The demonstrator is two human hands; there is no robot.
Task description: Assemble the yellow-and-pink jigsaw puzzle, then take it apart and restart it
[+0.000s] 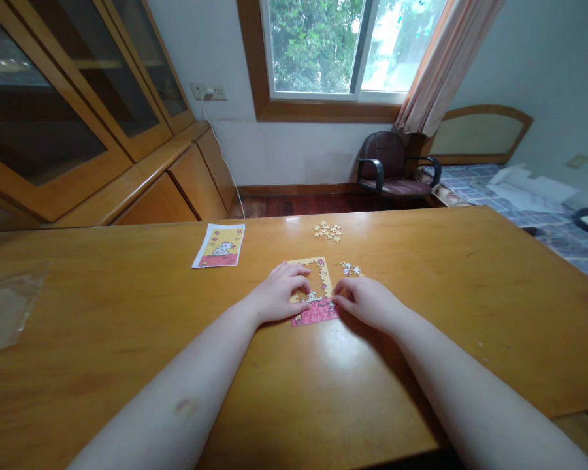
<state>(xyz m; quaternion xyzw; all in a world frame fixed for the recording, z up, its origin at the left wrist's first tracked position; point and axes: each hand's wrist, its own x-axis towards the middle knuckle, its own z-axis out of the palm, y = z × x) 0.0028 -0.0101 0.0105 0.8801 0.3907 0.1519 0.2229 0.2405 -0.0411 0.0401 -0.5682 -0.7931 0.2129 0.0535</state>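
A partly assembled jigsaw puzzle (316, 313) lies on the table, with a yellow border, a pink lower part and a gap in the middle. My left hand (284, 290) rests over its left side, fingers apart and curved, thumb on the pink part. At the right edge, my right hand (365, 300) pinches thumb and forefinger together on a small whitish puzzle piece, partly hidden by the fingertips. Just beyond that hand lie several loose white and blue pieces (351, 269). Farther back is a small pile of yellow puzzle pieces (327, 230).
A picture sheet (220, 246) with a white cartoon animal lies left of the puzzle on the wooden table (142, 365). A clear plastic sheet (4, 313) is at the far left. Beyond the table stand a brown armchair (389, 163), a glass-door cabinet (127, 170) and a bed (494, 183).
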